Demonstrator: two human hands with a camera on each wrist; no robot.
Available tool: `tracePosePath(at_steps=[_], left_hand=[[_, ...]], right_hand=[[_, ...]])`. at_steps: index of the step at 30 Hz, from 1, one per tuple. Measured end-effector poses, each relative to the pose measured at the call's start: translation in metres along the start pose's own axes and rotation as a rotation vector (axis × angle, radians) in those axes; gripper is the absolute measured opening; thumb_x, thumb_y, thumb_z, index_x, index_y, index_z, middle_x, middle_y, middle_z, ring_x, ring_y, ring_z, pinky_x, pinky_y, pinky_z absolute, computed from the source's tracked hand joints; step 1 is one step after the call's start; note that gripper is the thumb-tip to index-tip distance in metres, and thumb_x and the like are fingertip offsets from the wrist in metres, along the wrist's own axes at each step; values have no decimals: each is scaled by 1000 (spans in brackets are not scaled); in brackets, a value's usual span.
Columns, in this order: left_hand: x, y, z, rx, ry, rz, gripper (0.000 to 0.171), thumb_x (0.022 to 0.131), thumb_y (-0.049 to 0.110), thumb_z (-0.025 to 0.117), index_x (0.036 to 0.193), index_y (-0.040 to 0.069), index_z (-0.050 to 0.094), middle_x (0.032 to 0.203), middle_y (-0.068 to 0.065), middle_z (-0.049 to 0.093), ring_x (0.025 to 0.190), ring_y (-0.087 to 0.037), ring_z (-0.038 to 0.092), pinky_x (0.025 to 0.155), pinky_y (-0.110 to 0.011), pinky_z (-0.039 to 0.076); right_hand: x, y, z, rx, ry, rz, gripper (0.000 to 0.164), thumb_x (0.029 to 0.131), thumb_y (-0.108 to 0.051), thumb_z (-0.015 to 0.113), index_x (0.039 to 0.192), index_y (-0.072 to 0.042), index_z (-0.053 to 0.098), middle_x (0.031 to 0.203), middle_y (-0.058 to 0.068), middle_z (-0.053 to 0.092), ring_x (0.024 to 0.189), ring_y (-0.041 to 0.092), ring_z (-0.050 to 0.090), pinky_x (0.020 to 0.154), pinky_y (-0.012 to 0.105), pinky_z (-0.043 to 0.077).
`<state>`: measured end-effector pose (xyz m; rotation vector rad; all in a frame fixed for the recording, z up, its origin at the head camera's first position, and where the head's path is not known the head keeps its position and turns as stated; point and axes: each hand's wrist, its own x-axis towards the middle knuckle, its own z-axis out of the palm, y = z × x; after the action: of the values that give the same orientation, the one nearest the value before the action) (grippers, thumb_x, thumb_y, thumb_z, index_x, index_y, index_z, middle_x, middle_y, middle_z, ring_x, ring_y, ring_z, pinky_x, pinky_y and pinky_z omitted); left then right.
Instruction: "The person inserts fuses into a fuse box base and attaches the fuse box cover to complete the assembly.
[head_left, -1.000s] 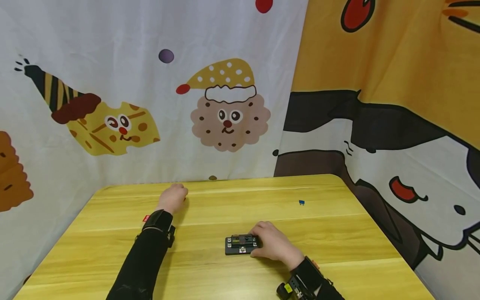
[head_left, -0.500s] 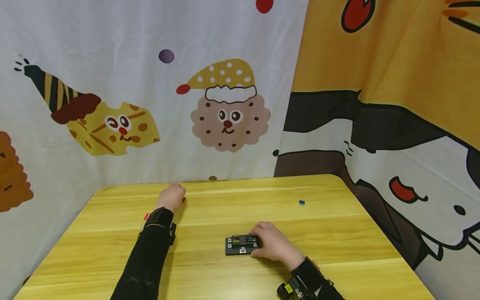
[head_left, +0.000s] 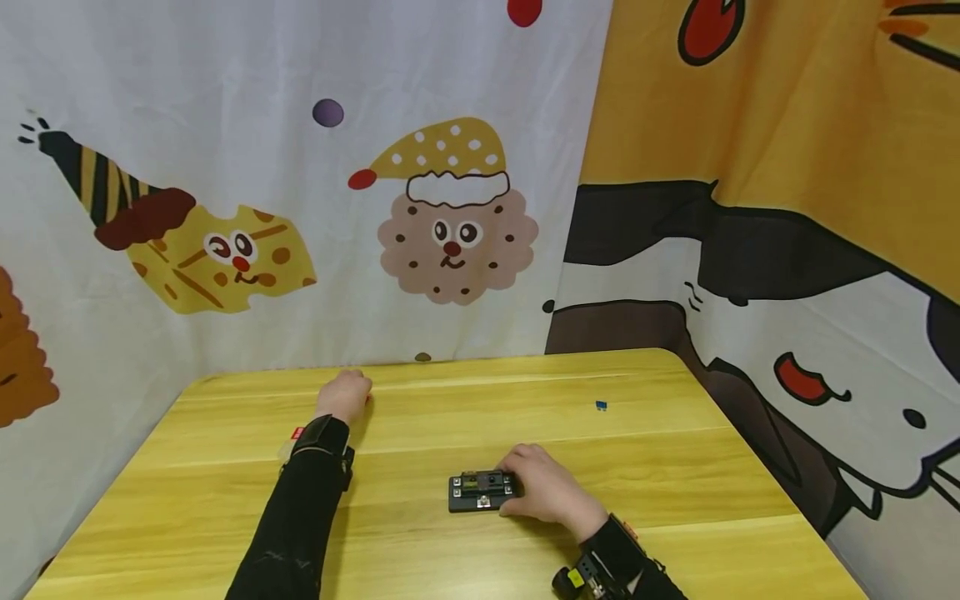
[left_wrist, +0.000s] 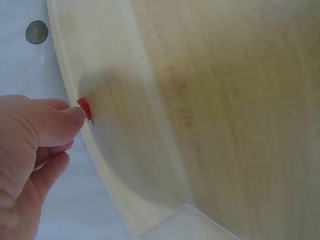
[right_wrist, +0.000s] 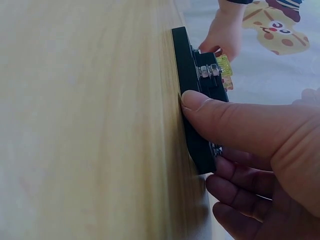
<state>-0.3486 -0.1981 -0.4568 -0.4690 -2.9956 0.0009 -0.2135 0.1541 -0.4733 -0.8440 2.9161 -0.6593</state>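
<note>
My left hand (head_left: 344, 395) is near the far edge of the table, at the left in the head view. Thumb and forefinger pinch a small red blade fuse (left_wrist: 84, 108), its metal prong pointing away from the fingers. A black fuse block (head_left: 480, 502) with metal studs lies on the table in front of me. My right hand (head_left: 549, 487) grips its right end, thumb on the near side. From the right wrist, a yellow fuse (right_wrist: 223, 64) and a pinkish one below it stand up from the block (right_wrist: 187, 75).
A small blue blade fuse (head_left: 602, 406) lies far right on the wooden table (head_left: 637, 467). Beside my left wrist is a clear plastic piece (left_wrist: 187, 225), partly hidden by the sleeve, with a red patch (head_left: 297, 432) near it. Printed curtains (head_left: 457, 67) hang behind and to the right.
The red fuse came into view at my left fingertips half a second ago, and now less of it shows. My left hand has shifted slightly. The right hand stays on the block.
</note>
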Motion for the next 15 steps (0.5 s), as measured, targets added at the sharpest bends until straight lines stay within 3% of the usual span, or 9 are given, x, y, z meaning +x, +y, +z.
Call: tracePosePath(at_steps=[7,15], left_hand=[[0,-1,6,5,-42,-28,8,92,1,65,92,7,69,97,-15,61,94,-36,58,77,-51,52],[-1,-1,7,-11,0,-48,6,89,2,67,85,7,69,88,-14,63,88,-36,61,74,-52,53]], right_hand=[[1,1,1,-2,0,2,48,73,-33,87,113,-13,69,111,-1,60,105,21,53,92,40,48],[1,2,2,-10,9,2,49,73,-34,87,112,-13,69,111,-2,61,105,21,54,92,40,48]])
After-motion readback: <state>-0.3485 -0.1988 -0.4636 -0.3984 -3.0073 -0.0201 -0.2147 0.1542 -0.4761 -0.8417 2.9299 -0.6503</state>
